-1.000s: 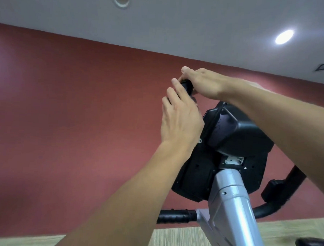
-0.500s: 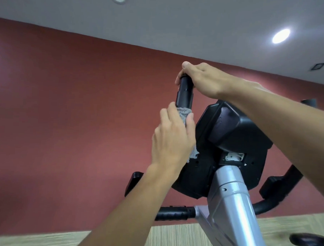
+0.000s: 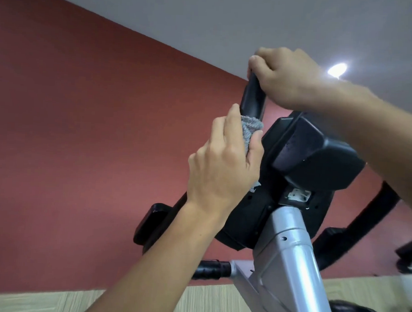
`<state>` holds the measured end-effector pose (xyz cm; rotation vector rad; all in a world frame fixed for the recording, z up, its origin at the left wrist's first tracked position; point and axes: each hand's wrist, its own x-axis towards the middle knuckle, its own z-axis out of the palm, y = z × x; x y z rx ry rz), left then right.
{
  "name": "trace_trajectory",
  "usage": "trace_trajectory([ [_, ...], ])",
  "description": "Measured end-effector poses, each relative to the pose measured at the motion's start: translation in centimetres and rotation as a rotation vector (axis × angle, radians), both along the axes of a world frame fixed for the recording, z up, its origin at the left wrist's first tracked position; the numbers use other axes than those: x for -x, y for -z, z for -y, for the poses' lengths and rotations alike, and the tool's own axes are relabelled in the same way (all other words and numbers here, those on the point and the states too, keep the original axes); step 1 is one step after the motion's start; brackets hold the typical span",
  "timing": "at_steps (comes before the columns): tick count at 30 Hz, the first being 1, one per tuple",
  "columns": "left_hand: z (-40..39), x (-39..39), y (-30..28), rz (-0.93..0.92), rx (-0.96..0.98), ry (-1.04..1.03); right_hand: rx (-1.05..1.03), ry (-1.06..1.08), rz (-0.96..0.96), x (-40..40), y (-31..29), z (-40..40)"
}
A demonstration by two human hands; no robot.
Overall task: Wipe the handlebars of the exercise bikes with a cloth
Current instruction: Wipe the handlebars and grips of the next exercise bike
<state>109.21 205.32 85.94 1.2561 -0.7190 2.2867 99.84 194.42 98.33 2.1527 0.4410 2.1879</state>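
A black upright handlebar (image 3: 252,99) of an exercise bike rises at the centre of the head view. My right hand (image 3: 284,79) grips its top end. My left hand (image 3: 223,166) is wrapped around the bar lower down, holding a grey cloth (image 3: 320,131) against it; only a bunched part of the cloth shows above my fingers. Right of the bar sits the bike's black console (image 3: 313,160) on a silver post (image 3: 288,249).
A second black handlebar arm (image 3: 367,214) curves up at the right. A black grip (image 3: 212,269) juts left from the silver frame, and a black pad (image 3: 150,224) shows behind my left forearm. A red wall stands behind, striped floor below.
My left hand with the cloth has slid down the handlebar, away from my right hand, uncovering the black bar between them. The camera has tilted and come closer.
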Motion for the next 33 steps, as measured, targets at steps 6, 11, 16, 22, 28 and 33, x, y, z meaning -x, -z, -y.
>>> trace_trajectory([
  [6,-0.7,-1.4,0.9,0.03,-0.002,0.069,0.183,0.462,0.166,-0.6,2.4,-1.9],
  [11,-2.0,-2.9,1.8,0.034,-0.003,0.159,0.357,0.539,0.023,-0.7,3.9,-1.9],
  [16,-4.1,-6.2,3.6,0.024,-0.085,0.191,0.364,0.746,0.024,-0.1,7.4,-3.0],
  [22,-6.2,-11.5,7.1,0.12,-0.047,0.086,0.199,0.644,0.029,-2.0,11.9,-4.2],
  [28,-5.0,-10.6,6.4,0.127,0.014,0.077,0.145,0.595,-0.008,-3.1,12.5,-4.7],
  [33,-3.6,-9.4,5.1,0.197,0.111,0.053,0.163,0.593,0.082,-4.0,12.8,-4.2],
])
